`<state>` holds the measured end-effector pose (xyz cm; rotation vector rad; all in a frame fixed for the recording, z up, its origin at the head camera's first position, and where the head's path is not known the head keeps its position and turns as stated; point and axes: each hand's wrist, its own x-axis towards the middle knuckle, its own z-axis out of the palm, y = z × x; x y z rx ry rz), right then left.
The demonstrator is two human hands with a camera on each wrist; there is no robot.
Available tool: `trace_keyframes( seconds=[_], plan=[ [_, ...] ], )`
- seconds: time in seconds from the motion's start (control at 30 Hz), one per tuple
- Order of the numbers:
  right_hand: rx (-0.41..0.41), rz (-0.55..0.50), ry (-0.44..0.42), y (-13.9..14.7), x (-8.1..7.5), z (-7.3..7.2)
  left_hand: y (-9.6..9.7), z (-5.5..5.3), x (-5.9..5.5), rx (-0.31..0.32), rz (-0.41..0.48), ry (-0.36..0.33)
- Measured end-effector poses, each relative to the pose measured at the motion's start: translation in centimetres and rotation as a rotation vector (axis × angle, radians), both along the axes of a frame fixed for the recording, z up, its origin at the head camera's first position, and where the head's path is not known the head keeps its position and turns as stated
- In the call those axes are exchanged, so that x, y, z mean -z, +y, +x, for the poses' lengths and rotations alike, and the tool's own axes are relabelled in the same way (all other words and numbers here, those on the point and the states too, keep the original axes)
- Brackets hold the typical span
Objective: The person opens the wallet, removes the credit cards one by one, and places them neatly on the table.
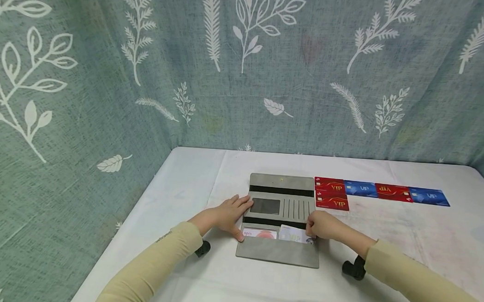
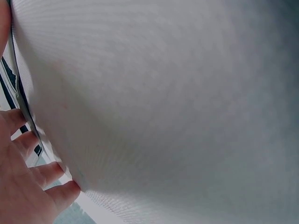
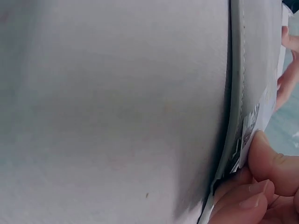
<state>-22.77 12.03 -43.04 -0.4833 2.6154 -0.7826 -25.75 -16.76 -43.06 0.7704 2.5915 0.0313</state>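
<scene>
An unfolded grey wallet [image 1: 277, 252] lies flat on the white table. My left hand [image 1: 230, 217] rests along its left edge, fingers spread and thumb lower down; in the left wrist view the fingertips [image 2: 70, 191] touch the edge and the cloth. A white VIP card [image 1: 291, 232] sits partly in the lower pocket's right half. My right hand [image 1: 325, 224] pinches this card's right end, thumb on its face in the right wrist view, with the other fingers curled by the wallet's edge. A white card with a pink pattern [image 1: 259, 234] sits in the pocket's left half.
Right of the wallet, red VIP cards [image 1: 332, 201] and blue VIP cards [image 1: 430, 196] lie edge to edge in a row, with one red card below. A leaf-patterned green curtain [image 1: 245, 100] hangs behind the table and at the left.
</scene>
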Motion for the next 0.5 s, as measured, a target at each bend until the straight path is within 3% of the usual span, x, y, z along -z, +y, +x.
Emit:
trace_keyframes(
  seconds=[0.5],
  plan=[
    [-0.002,0.029,-0.062,-0.08,-0.36,-0.57,-0.03,-0.13,0.11,0.000,0.015,-0.006]
  ],
)
